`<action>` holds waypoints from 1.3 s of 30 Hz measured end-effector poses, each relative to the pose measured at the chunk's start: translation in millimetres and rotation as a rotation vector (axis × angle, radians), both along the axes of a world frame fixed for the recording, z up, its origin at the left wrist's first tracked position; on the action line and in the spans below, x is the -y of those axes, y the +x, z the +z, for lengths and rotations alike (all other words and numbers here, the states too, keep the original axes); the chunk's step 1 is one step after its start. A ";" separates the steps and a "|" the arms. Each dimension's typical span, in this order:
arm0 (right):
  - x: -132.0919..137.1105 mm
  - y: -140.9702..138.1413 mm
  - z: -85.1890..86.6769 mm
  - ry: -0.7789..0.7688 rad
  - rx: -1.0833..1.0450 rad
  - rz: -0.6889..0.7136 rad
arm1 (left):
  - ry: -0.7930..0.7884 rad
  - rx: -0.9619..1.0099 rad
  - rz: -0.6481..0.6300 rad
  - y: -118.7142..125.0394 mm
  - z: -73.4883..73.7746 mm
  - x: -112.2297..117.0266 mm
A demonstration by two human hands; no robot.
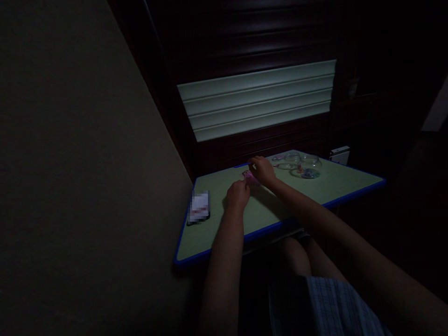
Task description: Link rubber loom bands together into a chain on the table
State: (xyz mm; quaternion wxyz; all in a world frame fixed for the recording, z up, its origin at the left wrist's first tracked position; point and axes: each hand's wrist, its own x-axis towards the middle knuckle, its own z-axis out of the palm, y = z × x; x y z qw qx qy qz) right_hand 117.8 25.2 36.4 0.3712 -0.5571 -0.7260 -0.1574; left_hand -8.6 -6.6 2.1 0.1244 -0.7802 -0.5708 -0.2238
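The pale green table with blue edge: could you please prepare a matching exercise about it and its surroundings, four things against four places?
1. Small pink object
2. Clear round bowl with coloured pieces
3. Flat rectangular object, pale top pixelated
4. Pale slatted panel

A. Beyond the table's far edge
B. Near the table's left end
C. At the left hand and right hand
D. On the table, right of both hands

Pairs: 1-C; 2-D; 3-B; 4-A

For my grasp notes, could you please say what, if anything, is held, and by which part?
The left hand and right hand are at a pink item, but the grip, if any, is too dark to tell.
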 end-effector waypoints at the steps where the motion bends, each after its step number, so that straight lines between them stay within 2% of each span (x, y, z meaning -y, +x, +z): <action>1: -1.7 -1.4 -3.5 -0.014 -0.010 -0.028 | -0.002 0.008 0.011 -0.5 -0.3 -0.1; 4: -5.5 0.6 -15.6 -0.057 -0.035 -0.123 | -0.001 0.024 0.008 -1.0 -1.3 -0.4; 9: -8.7 6.2 -25.7 -0.083 -0.018 -0.145 | -0.014 0.038 -0.001 -0.1 -2.2 0.2; 13: -10.9 0.8 -27.0 -0.130 0.007 -0.104 | -0.040 0.046 -0.004 0.2 -1.5 1.3; 19: -13.8 -4.0 -30.7 -0.189 0.049 -0.118 | -0.052 0.033 -0.005 0.4 -0.5 1.8; 32: -14.6 -1.8 -32.9 -0.202 0.087 -0.084 | -0.028 0.015 -0.019 -0.9 -1.7 0.6; 39: -10.8 2.0 -31.3 -0.218 -0.031 -0.024 | -0.035 0.018 -0.009 -0.9 -1.0 1.1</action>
